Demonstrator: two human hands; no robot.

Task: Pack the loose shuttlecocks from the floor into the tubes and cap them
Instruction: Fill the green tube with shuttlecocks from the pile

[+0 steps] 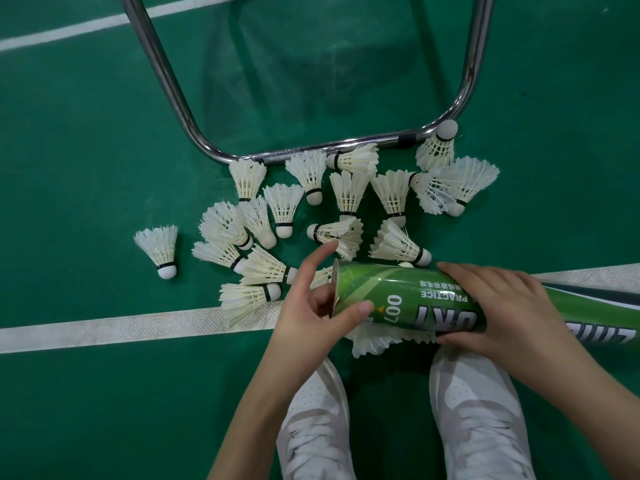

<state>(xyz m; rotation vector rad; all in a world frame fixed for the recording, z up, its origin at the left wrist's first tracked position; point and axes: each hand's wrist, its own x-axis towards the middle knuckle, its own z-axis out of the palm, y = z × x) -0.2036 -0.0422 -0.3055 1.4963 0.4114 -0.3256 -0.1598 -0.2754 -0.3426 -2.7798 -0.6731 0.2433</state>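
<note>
Your right hand (pixel 498 306) clamps the tube (pixel 408 299) level, mouth left, so your left hand (pixel 311 299), thumb pinching its rim, can feed shuttlecocks (pixel 284 209).

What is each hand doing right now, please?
Left hand: grips the open end of the green tube, thumb on its rim.
Right hand: grips the tube's middle.

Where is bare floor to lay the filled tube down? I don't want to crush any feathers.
Free: the green floor left of the lone shuttlecock, and the strip below the white line, left of the shoes. Crowded: the shuttlecock pile between the metal frame and the tube.
</note>
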